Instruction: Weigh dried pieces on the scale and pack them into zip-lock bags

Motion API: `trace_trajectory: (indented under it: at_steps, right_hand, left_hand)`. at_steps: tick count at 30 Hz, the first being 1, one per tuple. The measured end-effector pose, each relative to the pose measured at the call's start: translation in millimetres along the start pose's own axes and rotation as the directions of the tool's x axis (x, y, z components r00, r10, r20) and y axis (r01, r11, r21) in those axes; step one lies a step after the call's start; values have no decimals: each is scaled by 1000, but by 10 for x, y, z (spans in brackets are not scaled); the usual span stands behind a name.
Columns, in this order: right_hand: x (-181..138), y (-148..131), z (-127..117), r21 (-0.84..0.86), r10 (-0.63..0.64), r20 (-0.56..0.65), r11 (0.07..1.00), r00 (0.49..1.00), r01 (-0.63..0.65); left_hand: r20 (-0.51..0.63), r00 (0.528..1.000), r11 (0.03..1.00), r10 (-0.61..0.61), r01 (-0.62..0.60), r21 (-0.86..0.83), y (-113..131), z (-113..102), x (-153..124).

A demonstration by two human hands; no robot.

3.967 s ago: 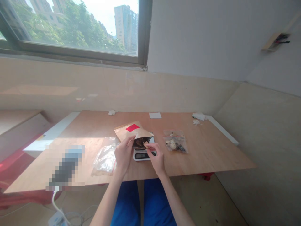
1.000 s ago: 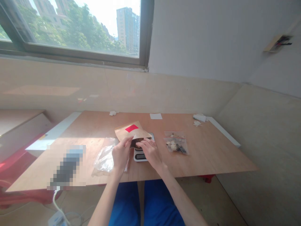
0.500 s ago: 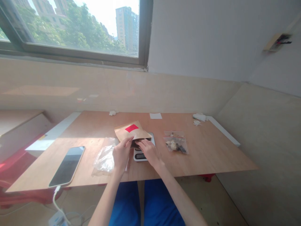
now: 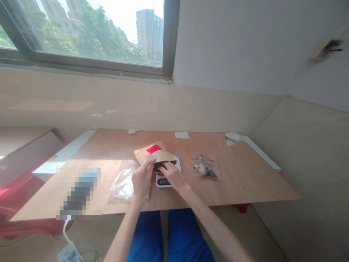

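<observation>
A brown paper bag (image 4: 141,154) with a red label lies tilted over a small white kitchen scale (image 4: 177,163), its dark mouth facing me. My left hand (image 4: 143,178) is closed on the near left edge of that mouth. The fingers of my right hand (image 4: 174,177) are curled together and reach into the opening. Their tips are hidden, so what they hold does not show. Below the bag, the scale's dark display (image 4: 163,181) is visible. A crumpled clear plastic bag (image 4: 122,183) lies just left of my left hand.
Right of the scale lies a clear zip bag (image 4: 205,169) with pale and dark pieces inside. A blurred-out phone (image 4: 79,193) with a white cable (image 4: 65,231) is at the left. White paper (image 4: 181,135) and scraps (image 4: 230,143) lie along the back of the table (image 4: 245,178).
The view has shifted slightly. Both hands stay at the bag's mouth, and my right fingers have moved a little within it.
</observation>
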State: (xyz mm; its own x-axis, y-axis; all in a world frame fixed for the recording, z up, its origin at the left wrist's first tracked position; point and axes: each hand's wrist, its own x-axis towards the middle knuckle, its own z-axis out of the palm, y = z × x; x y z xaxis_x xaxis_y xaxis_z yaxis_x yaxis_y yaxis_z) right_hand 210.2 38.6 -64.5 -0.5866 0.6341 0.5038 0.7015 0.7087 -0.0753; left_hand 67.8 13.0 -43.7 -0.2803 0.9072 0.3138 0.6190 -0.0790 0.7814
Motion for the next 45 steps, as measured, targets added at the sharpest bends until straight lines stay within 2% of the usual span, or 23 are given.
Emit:
trace_trajectory:
  at_steps: [4,9,13,18,22,31,33,38,41,45]
  right_hand:
    - [-72,26,-22,114,-16,-120,993,993,30]
    - [-97,102,9,324,64,-269,946,961,27]
    - [-60,97,-35,496,140,-320,867,937,40]
    - [15,41,-132,713,346,-225,696,911,-88]
    - [95,60,-134,800,459,-146,576,877,-168]
    - [251,210,-146,948,601,-90,297,794,-118]
    - [262,254,-132,967,647,-81,236,758,-98]
    - [180,393,32,997,783,-40,73,620,-28]
    - [54,453,164,997,816,0,43,578,-61]
    - [-122,461,330,972,788,63,92,613,-217]
  left_hand:
    - [-22,1000,1000,-5,6,21,12,-26,27]
    - [-24,1000,999,15,-14,32,24,-39,72]
    - [-27,999,996,41,-38,80,42,-61,136]
    - [-32,998,988,52,-47,145,99,-92,232]
    - [-37,999,991,41,-36,130,146,-96,324]
    - [-64,998,967,-25,41,250,253,-115,585]
    - [-73,997,973,-21,37,226,259,-129,646]
    - [-121,993,966,4,27,257,245,-189,816]
    - [-163,987,956,-16,62,286,223,-228,890]
    - [-173,984,957,-36,84,278,197,-238,893]
